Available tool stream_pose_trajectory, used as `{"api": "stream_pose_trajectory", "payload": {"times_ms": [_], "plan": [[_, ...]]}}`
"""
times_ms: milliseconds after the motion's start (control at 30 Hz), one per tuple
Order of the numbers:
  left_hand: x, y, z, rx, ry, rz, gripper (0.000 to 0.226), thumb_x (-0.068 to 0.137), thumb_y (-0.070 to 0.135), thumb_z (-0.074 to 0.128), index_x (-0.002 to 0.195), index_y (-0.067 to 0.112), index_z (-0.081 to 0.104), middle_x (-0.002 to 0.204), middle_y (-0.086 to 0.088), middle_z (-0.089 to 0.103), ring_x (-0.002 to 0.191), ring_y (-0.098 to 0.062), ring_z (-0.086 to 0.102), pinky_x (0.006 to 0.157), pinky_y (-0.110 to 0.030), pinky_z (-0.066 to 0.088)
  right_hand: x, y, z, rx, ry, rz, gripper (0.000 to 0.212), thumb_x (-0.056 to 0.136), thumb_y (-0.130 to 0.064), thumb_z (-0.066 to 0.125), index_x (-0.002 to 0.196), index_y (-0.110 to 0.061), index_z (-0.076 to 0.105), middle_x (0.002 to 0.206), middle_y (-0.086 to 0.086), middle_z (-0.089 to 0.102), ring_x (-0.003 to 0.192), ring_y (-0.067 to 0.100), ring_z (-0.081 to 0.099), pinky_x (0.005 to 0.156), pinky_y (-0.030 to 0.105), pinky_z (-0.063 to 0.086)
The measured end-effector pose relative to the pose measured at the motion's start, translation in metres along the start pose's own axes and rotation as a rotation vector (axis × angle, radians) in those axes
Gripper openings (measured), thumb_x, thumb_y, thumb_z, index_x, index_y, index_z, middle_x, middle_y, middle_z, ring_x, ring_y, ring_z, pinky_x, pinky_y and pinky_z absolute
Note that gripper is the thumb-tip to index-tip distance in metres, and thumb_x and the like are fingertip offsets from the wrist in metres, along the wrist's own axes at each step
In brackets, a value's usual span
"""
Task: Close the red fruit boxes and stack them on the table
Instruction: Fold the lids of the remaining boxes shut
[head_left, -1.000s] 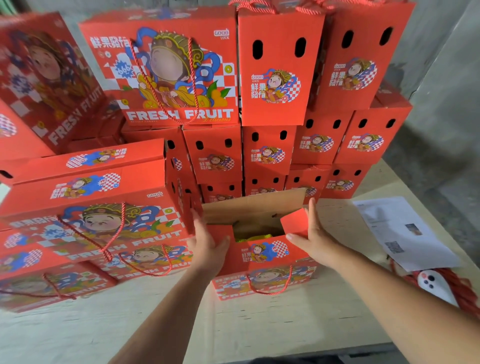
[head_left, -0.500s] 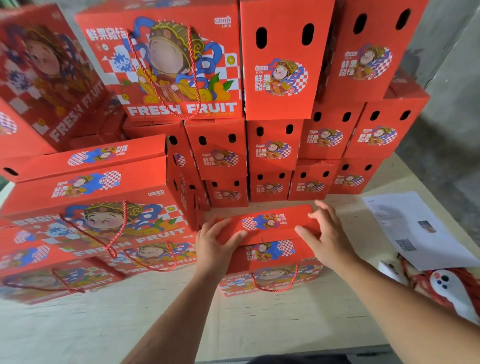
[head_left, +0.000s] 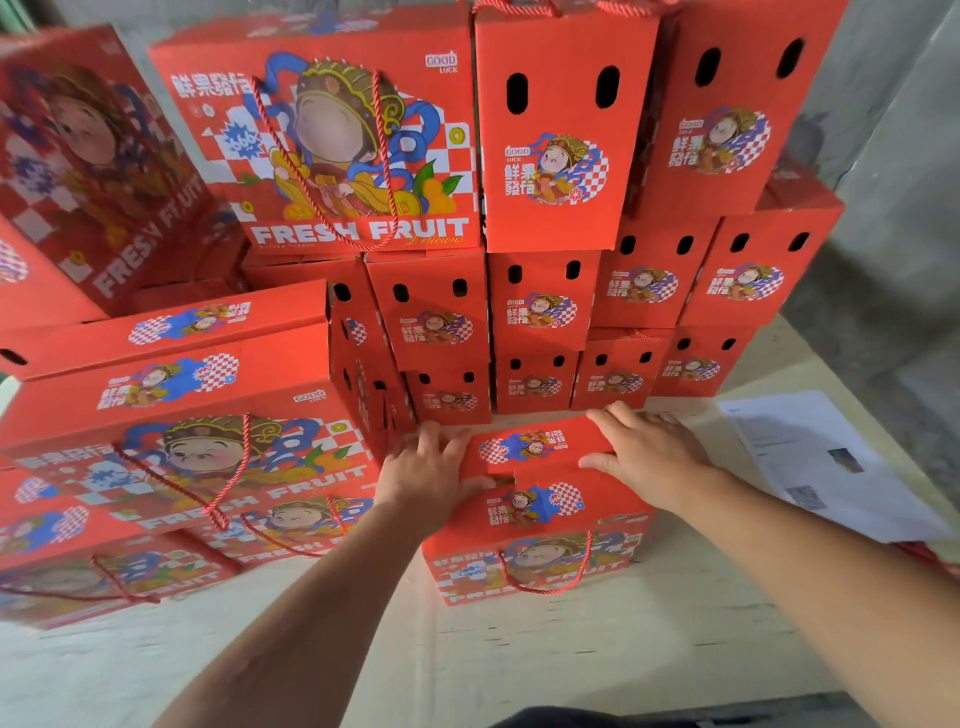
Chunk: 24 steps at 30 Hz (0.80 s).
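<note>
Both hands flat on the lid flaps, pressing the box closed.

Your left hand (head_left: 427, 470) lies with straight fingers over the left end of the red fruit box (head_left: 540, 512), and your right hand (head_left: 647, 454) spreads relaxed across the rear flap (head_left: 537, 446) at the right end; neither grasps anything, since the flaps only need holding down so they seat level, by my reading. The box stands on the table (head_left: 571, 654) just in front of the stacked boxes (head_left: 545, 306), its rope handle (head_left: 545, 574) hanging on the near face. It is near enough, I judge, to go straight onto the pile. A paper sheet (head_left: 831, 467) lies to your right.
</note>
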<state>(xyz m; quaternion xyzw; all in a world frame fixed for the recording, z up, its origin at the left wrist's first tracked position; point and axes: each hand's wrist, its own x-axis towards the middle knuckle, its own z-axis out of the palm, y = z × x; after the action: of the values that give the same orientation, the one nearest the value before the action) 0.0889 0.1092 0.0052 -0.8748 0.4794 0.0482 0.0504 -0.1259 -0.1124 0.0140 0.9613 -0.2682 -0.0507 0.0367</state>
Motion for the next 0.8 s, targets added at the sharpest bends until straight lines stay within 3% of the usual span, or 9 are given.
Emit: {"api": "stream_pose_trajectory", "payload": {"times_ms": [67,167,267,367,500,567,633,733,800], "plan": [[0.000,0.002,0.009,-0.037,-0.034,0.002,0.112,0.066,0.094,-0.009,0.162,0.040,0.009,0.154,-0.011,0.031,0.141,-0.040,0.039,0.113,-0.053,0.038,-0.002,-0.001,0.008,0.085,-0.105,0.021,0.099,0.080,-0.085,0.009,0.161,-0.029,0.013,0.153,-0.002,0.026,0.127,0.029,0.053,0.105,0.043,0.044],[-0.004,0.008,0.022,-0.114,-0.022,-0.046,0.111,0.069,0.097,-0.015,0.161,0.040,0.008,0.157,-0.011,0.031,0.142,-0.041,0.030,0.114,-0.054,0.031,-0.005,0.004,0.016,0.324,-0.303,0.080,0.092,0.083,-0.092,0.021,0.155,-0.051,-0.018,0.159,-0.016,-0.004,0.150,0.027,0.021,0.116,0.047,0.031],[0.000,0.014,0.026,-0.141,-0.047,-0.090,0.098,0.076,0.093,-0.006,0.159,0.041,0.005,0.160,-0.010,0.027,0.145,-0.041,0.024,0.116,-0.055,0.026,0.003,0.003,0.011,0.530,-0.431,0.199,0.078,0.080,-0.094,0.017,0.141,-0.070,-0.025,0.166,-0.021,-0.020,0.157,0.027,-0.009,0.123,0.058,0.013],[-0.006,0.014,0.024,-0.314,0.055,-0.108,0.086,0.090,0.082,0.025,0.162,0.037,0.015,0.159,-0.007,0.026,0.144,-0.037,0.027,0.120,-0.052,0.028,-0.001,-0.006,0.016,0.730,-0.335,0.277,0.072,0.094,-0.079,0.031,0.148,-0.067,-0.016,0.170,-0.012,-0.002,0.156,0.030,0.012,0.118,0.055,0.023],[-0.047,0.014,0.045,-1.147,0.215,-0.331,0.085,0.089,0.045,0.073,0.159,0.032,0.028,0.152,-0.002,0.034,0.142,-0.025,0.039,0.120,-0.046,0.035,-0.025,-0.024,0.024,1.132,-0.105,0.523,0.098,0.088,-0.073,0.061,0.161,-0.046,0.002,0.166,0.001,0.033,0.138,0.028,0.050,0.101,0.039,0.043],[-0.075,0.020,0.057,-1.594,0.104,-0.355,0.074,0.084,0.049,0.073,0.151,0.043,0.043,0.150,0.000,0.055,0.133,-0.020,0.057,0.111,-0.046,0.047,-0.037,-0.026,0.024,1.415,-0.140,0.706,0.099,0.074,-0.075,0.075,0.156,-0.038,0.032,0.144,-0.002,0.062,0.112,0.021,0.069,0.091,0.035,0.049],[-0.088,0.025,0.060,-1.783,0.008,-0.355,0.062,0.085,0.045,0.070,0.144,0.047,0.052,0.139,-0.002,0.067,0.123,-0.021,0.067,0.101,-0.042,0.053,-0.044,-0.026,0.020,1.580,-0.278,0.752,0.079,0.066,-0.076,0.080,0.133,-0.039,0.060,0.114,-0.008,0.077,0.100,0.018,0.075,0.093,0.040,0.053],[-0.084,0.028,0.034,-1.791,-0.045,-0.247,0.051,0.088,0.034,0.064,0.137,0.045,0.060,0.131,-0.005,0.072,0.119,-0.026,0.070,0.094,-0.041,0.056,-0.052,-0.019,0.011,1.585,-0.315,0.741,0.060,0.078,-0.068,0.076,0.125,-0.033,0.065,0.117,-0.001,0.076,0.111,0.026,0.070,0.105,0.047,0.049],[-0.078,0.023,0.007,-1.791,-0.091,-0.199,0.048,0.092,0.045,0.063,0.140,0.048,0.058,0.136,0.001,0.069,0.124,-0.023,0.067,0.099,-0.044,0.055,-0.062,-0.001,-0.008,1.623,-0.386,0.710,0.057,0.082,-0.063,0.077,0.125,-0.028,0.066,0.120,0.008,0.075,0.111,0.031,0.071,0.106,0.050,0.049]]}}
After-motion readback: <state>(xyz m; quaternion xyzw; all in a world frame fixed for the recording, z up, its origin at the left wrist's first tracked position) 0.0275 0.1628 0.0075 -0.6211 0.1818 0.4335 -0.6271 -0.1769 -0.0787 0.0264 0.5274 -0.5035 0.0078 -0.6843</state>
